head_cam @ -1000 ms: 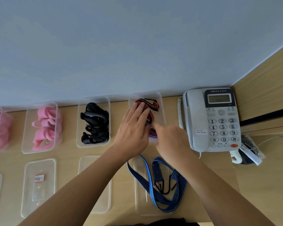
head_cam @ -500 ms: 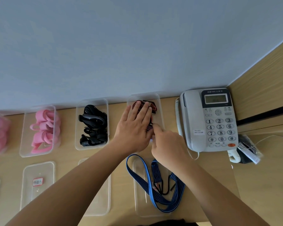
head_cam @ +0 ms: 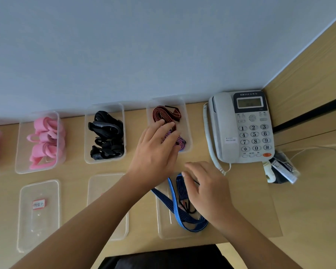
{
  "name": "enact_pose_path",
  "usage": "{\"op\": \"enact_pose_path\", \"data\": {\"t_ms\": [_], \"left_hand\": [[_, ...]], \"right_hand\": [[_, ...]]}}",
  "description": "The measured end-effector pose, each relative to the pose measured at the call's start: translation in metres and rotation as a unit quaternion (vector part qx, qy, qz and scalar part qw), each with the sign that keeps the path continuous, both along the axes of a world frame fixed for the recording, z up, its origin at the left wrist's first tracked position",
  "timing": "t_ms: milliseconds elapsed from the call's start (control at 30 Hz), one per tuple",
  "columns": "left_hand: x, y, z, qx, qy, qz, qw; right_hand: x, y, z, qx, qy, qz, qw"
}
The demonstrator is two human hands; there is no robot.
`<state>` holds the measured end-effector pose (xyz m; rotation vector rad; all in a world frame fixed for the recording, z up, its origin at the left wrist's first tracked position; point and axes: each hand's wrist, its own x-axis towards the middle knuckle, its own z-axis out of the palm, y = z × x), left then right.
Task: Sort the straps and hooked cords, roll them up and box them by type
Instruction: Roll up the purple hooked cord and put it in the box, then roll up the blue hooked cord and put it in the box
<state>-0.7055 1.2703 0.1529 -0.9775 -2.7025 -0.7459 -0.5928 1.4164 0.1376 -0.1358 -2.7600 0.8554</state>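
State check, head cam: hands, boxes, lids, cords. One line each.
left hand: open, fingers flat on the red striped cords
right hand: open, loosely curled above the blue striped hooked cord
red striped cords: coiled inside clear plastic box
blue striped hooked cord: loose, unrolled on a clear lid
black straps: boxed, lid off
pink straps: boxed, lid off
labelled clear lid: flat on desk

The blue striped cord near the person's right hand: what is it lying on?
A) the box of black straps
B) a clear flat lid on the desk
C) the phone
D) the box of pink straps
B: the blue striped cord sprawls across a clear flat lid on the desk, with the right hand over its upper end.
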Motion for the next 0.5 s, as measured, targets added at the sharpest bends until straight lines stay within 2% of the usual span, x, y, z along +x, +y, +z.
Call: {"op": "enact_pose_path", "data": {"t_ms": [67, 167, 367, 500], "left_hand": [[0.014, -0.011, -0.001, 0.046, 0.016, 0.008, 0.999], [0.036, -0.035, -0.012, 0.062, -0.008, 0.013, 0.998], [0.067, -0.053, -0.030, -0.084, -0.096, 0.033, 0.991], [0.065, -0.042, -0.036, -0.085, -0.129, 0.074, 0.985]], "right_hand": [[0.010, -0.008, -0.002, 0.066, -0.062, 0.006, 0.996], [0.023, -0.015, -0.004, 0.156, -0.146, -0.015, 0.977], [0.033, -0.015, -0.001, 0.221, -0.238, -0.037, 0.945], [0.039, -0.015, 0.005, 0.219, -0.265, -0.038, 0.938]]}}
